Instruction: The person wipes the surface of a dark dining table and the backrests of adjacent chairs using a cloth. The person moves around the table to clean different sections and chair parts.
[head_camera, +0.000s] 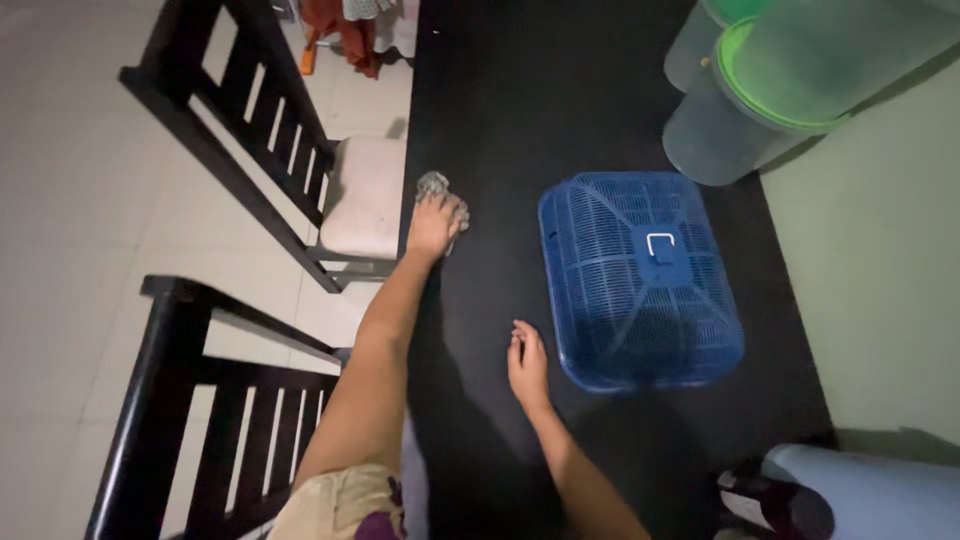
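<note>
My left hand (436, 222) pressed a crumpled cloth (433, 184) flat on the table (520, 110); right hand (527, 362) lay open, empty, blue mesh cover (640, 280) just right.

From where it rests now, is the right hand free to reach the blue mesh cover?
Probably yes. The right hand lies on the black table just beside the blue mesh cover, with only bare tabletop between them.

Mesh food cover (640, 280) on table (500, 100), tubs (760, 90) behind it, chairs (260, 150) left of table
</note>
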